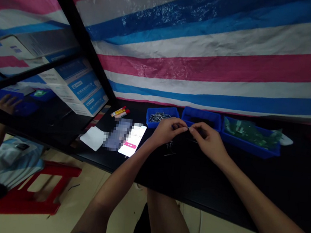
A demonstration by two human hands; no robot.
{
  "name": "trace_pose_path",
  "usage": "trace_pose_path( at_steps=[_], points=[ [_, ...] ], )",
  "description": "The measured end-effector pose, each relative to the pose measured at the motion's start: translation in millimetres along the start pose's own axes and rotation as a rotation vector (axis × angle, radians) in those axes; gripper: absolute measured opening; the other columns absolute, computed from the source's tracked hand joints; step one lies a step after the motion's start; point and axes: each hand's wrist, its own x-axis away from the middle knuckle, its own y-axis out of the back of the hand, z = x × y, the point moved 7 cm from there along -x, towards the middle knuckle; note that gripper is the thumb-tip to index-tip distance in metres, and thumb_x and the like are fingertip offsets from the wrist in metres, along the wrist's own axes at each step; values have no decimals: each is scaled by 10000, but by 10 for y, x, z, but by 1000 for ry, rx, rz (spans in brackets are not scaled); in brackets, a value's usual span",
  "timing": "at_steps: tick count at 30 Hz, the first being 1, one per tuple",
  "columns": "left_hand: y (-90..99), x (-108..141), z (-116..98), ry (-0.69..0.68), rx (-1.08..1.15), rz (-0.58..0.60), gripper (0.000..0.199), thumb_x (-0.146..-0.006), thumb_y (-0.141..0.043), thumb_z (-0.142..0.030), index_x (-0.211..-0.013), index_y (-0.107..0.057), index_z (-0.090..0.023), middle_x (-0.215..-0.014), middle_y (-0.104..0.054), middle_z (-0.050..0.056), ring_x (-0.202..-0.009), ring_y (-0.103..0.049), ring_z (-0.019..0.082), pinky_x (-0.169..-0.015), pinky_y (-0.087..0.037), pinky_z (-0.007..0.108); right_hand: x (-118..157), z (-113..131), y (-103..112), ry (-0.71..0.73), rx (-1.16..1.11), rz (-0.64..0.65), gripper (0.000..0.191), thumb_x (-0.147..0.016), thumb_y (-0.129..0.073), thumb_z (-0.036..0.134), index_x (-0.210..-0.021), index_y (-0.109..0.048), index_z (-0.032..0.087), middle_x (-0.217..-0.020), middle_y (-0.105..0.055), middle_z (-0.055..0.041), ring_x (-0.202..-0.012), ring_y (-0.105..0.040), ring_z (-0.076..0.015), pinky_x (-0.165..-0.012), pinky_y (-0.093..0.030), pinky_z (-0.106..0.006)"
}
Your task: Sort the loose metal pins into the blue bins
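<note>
My left hand (167, 130) and my right hand (207, 138) meet fingertip to fingertip over the black table (182, 179). Both are pinched closed around something small and thin that I cannot make out. Behind my left hand, a blue bin (149, 122) holds many metal pins (158, 117). A second blue bin (202, 113) stands just behind my right hand, its dark contents unclear. Farther right, a third blue bin (260, 152) carries green plastic bags (254, 134). Several small metal pieces (169, 146) lie on the table below my left hand.
A lit phone (132, 140), white paper (93, 138) and red-capped tubes (120, 111) lie left of my left arm. A black frame post (83, 37) rises beyond them. At the far left are another person's hand (4, 102) and a red stool (57, 187).
</note>
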Motion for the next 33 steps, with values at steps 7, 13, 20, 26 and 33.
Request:
trace_pose_path(
  at_steps=[7,13,20,26,33],
  points=[
    [27,8,16,53,45,-45,199,-862,-676,-321,-1006,-702,-186,-911,-725,37,-776,-643,134,-709,-490,254,2,-4,61,-47,-75,-53,270,-856,-625,490,-891,-672,226,-794,-667,-26,-699,-613,-190,-633,-480,-322],
    [53,-9,20,55,70,-57,166,-884,-647,-323,-923,-709,-174,-892,-736,38,-782,-656,135,-757,-505,262,-21,-70,69,-40,-141,-74,257,-832,-657,492,-885,-673,241,-817,-680,-24,-717,-623,-196,-671,-501,-337],
    [66,-12,42,60,79,-71,122,-867,-667,-282,-908,-700,-172,-883,-732,35,-781,-662,131,-758,-510,262,-14,-84,45,-41,-148,-63,235,-849,-647,469,-915,-661,243,-828,-672,-26,-734,-627,-199,-680,-502,-340],
    [56,-10,59,54,64,-77,117,-867,-669,-282,-907,-693,-174,-882,-727,32,-770,-651,121,-745,-509,255,-15,-51,68,-43,-92,-56,218,-854,-645,441,-906,-668,231,-836,-685,-31,-744,-635,-199,-685,-486,-332],
    [60,-3,74,64,59,-85,113,-877,-650,-273,-925,-684,-176,-896,-716,35,-776,-640,126,-740,-507,258,-11,21,65,14,40,-37,189,-875,-617,394,-910,-688,222,-843,-697,-30,-753,-638,-194,-651,-461,-310]
  ],
)
